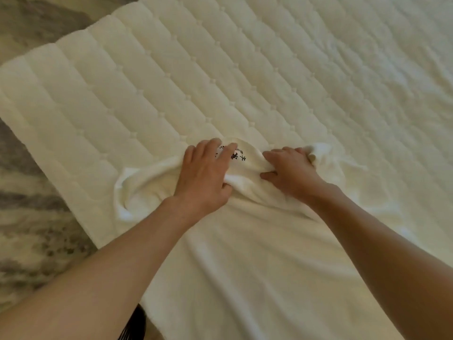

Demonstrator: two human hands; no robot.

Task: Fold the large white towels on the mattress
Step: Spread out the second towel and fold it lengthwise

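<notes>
Left hand rests on the far edge of the towel, fingers spread and nearly straight, thumb against a fold. Right hand, close beside it, has its fingers curled round bunched cloth. Towel lies spread over the near part of the mattress, far edge rumpled. Recommended: draw both hands apart along that edge, flattening it and squaring the corners before folding.

Both bare forearms reach forward, wrists close together. The left hand lies palm down on the towel, fingers straight and spread. The right hand grips a bunch of it, fingers curled over.
</notes>
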